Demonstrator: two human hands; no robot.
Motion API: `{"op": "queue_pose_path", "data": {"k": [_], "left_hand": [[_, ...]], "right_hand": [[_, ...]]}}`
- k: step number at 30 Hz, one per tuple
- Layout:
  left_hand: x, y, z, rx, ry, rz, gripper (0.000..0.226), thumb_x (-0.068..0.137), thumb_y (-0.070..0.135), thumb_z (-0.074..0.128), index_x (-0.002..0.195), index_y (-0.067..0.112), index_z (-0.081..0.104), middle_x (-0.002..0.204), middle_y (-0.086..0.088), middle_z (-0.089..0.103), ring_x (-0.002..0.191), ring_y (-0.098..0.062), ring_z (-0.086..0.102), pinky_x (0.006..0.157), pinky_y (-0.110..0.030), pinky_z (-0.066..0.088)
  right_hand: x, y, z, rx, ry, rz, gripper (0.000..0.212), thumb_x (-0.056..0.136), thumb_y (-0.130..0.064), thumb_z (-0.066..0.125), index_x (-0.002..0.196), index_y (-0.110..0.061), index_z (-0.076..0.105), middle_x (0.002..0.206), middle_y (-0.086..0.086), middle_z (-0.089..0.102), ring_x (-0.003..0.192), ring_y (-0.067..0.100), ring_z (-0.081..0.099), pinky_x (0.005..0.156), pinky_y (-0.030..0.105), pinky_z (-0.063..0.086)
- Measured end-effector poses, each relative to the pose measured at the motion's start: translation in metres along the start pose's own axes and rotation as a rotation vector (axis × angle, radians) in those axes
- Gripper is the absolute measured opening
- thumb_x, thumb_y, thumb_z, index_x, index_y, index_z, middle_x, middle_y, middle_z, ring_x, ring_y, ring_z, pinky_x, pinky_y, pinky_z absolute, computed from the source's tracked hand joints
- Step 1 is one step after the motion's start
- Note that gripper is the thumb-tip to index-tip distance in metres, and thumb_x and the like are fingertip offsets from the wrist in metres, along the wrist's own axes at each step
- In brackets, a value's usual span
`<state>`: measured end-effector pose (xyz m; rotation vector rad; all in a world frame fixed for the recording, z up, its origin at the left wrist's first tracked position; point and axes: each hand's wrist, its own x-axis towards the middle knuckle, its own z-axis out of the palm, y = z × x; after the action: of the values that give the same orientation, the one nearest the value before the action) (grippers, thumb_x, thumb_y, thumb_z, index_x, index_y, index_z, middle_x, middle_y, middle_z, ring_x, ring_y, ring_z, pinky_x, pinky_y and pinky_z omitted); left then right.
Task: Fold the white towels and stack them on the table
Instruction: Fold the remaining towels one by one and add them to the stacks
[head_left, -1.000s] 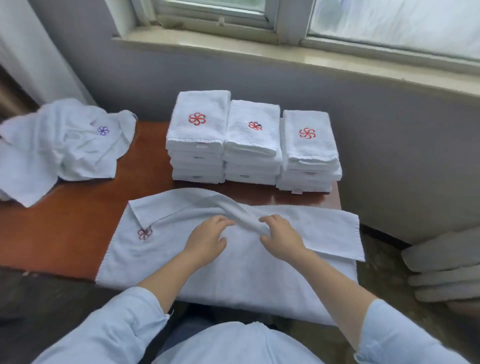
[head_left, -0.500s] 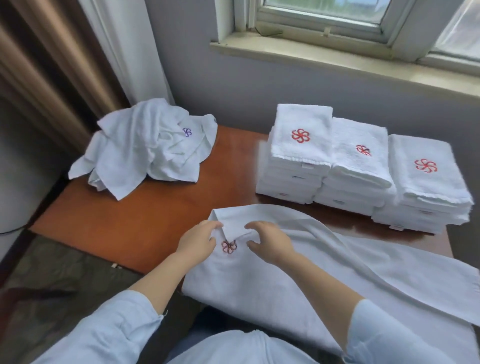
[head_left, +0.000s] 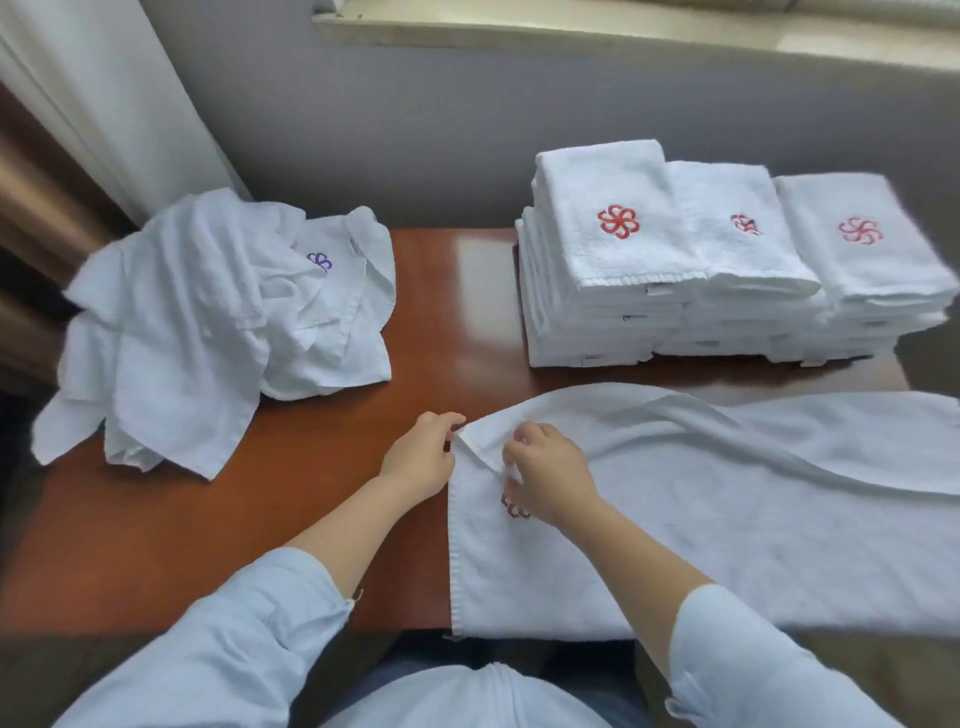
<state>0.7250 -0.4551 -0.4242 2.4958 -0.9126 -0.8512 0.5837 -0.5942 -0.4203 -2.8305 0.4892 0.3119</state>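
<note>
A white towel lies spread across the front of the brown table, its far edge rumpled and its left corner folded over. My left hand pinches that turned-over corner at the towel's left edge. My right hand pinches the same flap just to the right, partly covering a red flower logo. Three stacks of folded white towels with red logos stand at the back right. A heap of unfolded white towels with a purple logo lies at the back left.
A grey wall and a window sill run behind the table. A white and brown curtain hangs at the left. The spread towel runs past the table's right end.
Both hands slid left along the towel from its middle ridge to the folded left corner and now pinch it. The view has turned left and downward.
</note>
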Motion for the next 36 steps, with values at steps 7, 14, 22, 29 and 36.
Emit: {"op": "queue_pose_path", "data": {"k": [7,14,22,29,36], "left_hand": [[0.014,0.004,-0.005,-0.154,0.024,0.009,0.019,0.097,0.027,0.053,0.110,0.034,0.065,0.084,0.014,0.060,0.071,-0.006,0.060,0.058,-0.024,0.043],[0.018,0.013,-0.021,-0.589,-0.079,-0.144,0.024,0.098,0.008,0.039,0.096,0.012,0.063,0.087,-0.008,0.070,0.072,-0.016,0.071,0.071,-0.033,0.062],[0.012,-0.006,-0.018,-0.719,0.001,-0.228,0.011,0.094,0.010,0.061,0.093,0.011,0.072,0.098,-0.012,0.071,0.092,-0.025,0.070,0.079,-0.034,0.060],[0.025,0.004,-0.025,-0.819,0.207,-0.192,0.018,0.095,0.007,0.059,0.102,0.018,0.072,0.103,-0.006,0.072,0.089,-0.013,0.069,0.077,-0.027,0.058],[0.044,-0.008,-0.047,-0.554,0.254,-0.171,0.029,0.095,0.010,0.057,0.121,0.021,0.066,0.121,-0.001,0.066,0.112,-0.013,0.062,0.085,-0.021,0.046]], "right_hand": [[0.014,-0.014,-0.029,0.194,0.043,0.217,0.012,0.088,-0.023,0.050,0.092,-0.013,0.055,0.081,0.000,0.060,0.074,0.025,0.053,0.055,0.031,0.032],[0.024,-0.032,-0.052,0.836,-0.202,0.325,0.014,0.081,-0.024,0.043,0.082,-0.016,0.054,0.052,0.000,0.063,0.047,0.022,0.066,0.052,0.024,0.048],[0.017,-0.031,-0.023,0.855,-0.386,0.270,0.013,0.093,-0.016,0.049,0.081,-0.019,0.054,0.082,0.003,0.064,0.069,0.016,0.068,0.066,0.029,0.053],[0.024,-0.034,-0.026,0.770,-0.155,0.206,0.013,0.095,-0.020,0.051,0.087,-0.025,0.059,0.094,-0.006,0.063,0.088,0.017,0.061,0.071,0.028,0.053],[0.024,-0.027,-0.028,0.637,-0.077,0.256,0.027,0.093,-0.018,0.048,0.113,-0.026,0.064,0.118,-0.013,0.064,0.111,0.009,0.057,0.090,0.033,0.051]]}}
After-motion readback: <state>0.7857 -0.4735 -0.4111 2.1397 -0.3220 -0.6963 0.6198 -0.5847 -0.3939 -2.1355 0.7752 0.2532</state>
